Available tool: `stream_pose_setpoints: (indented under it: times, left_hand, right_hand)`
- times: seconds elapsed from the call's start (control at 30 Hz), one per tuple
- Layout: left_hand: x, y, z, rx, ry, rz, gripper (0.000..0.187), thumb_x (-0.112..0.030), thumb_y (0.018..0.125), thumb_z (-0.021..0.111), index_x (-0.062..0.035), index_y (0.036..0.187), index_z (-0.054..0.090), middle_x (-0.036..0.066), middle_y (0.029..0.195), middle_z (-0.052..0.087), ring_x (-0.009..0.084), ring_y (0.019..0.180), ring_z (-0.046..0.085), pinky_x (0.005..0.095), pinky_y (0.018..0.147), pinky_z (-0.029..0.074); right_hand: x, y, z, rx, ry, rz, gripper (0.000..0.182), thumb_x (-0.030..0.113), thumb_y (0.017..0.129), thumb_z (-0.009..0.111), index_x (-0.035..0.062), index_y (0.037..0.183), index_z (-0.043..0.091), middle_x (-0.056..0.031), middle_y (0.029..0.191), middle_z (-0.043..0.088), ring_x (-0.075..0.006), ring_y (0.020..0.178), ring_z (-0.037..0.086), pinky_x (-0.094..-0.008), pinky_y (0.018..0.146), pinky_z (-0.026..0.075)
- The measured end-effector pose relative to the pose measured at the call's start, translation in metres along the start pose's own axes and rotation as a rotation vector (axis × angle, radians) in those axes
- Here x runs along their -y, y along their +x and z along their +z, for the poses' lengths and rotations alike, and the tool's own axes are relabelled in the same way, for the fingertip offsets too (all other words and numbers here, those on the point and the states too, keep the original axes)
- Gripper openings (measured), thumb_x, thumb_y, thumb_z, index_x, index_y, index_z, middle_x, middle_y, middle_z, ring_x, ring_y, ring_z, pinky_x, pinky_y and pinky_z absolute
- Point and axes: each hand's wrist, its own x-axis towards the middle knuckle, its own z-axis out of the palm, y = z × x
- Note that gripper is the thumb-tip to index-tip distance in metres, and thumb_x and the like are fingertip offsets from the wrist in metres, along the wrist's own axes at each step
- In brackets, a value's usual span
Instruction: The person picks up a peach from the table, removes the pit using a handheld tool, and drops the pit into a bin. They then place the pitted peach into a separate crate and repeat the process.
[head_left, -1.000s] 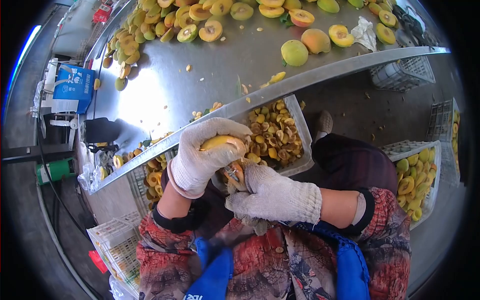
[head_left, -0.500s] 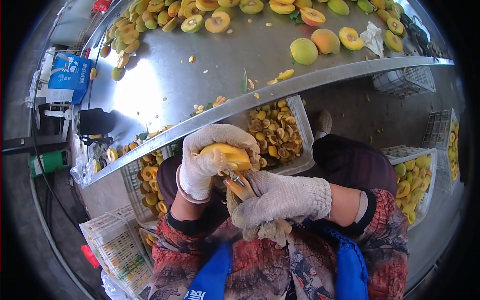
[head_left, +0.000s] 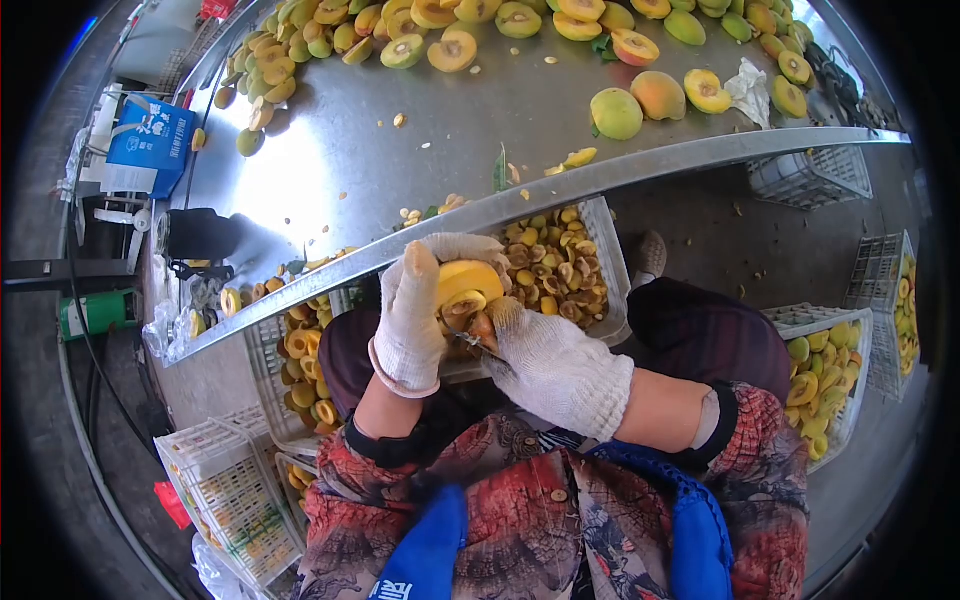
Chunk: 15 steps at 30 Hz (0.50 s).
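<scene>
My left hand (head_left: 410, 320), in a white knitted glove, is closed around a yellow peach (head_left: 470, 283) with its cut side partly showing. The thumb of that hand points up and away from the fruit. My right hand (head_left: 570, 368), gloved too, grips a small pitting tool (head_left: 482, 330) with a brown handle and metal parts. The tool is at the peach's cut face, where a lighter, rounded piece shows. Fingers hide much of the handle and of the tool's tip. Both hands are above my lap, near the table's front edge.
A metal table (head_left: 400, 150) bears many peaches, whole and halved, at its far side. Below its raised edge (head_left: 560, 190) stands a crate (head_left: 612, 270) of scraps. Crates of peach halves stand left (head_left: 262, 375) and right (head_left: 850, 400). A blue bag (head_left: 150, 145) is at far left.
The right hand has turned and moved up, closer to the fruit, with the tool now against its cut face. The left thumb has lifted off the peach. The view has shifted slightly.
</scene>
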Motion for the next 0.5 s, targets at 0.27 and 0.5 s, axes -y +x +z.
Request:
stream_pose_setpoints:
  times: [0.27, 0.5]
  left_hand:
    - [-0.019, 0.007, 0.008, -0.057, 0.249, -0.123, 0.06, -0.051, 0.097, 0.039, 0.0031, 0.096, 0.064, 0.011, 0.085, 0.064, 0.0153, 0.073, 0.06, 0.0241, 0.068, 0.049]
    - [-0.028, -0.001, -0.006, -0.063, 0.396, -0.25, 0.043, -0.038, 0.097, 0.049, 0.0027, 0.098, 0.063, 0.005, 0.081, 0.062, 0.0098, 0.073, 0.055, 0.0225, 0.07, 0.045]
  right_hand:
    - [-0.001, 0.001, -0.016, -0.083, -0.505, -0.014, 0.025, 0.019, 0.085, 0.056, 0.0062, 0.106, 0.057, -0.0118, 0.078, 0.061, -0.0288, 0.064, 0.064, -0.0383, 0.054, 0.052]
    - [0.008, 0.004, -0.023, -0.242, -0.808, -0.19, 0.03, 0.021, 0.082, 0.058, 0.0124, 0.11, 0.059, -0.0052, 0.068, 0.054, -0.0188, 0.055, 0.059, -0.0345, 0.041, 0.046]
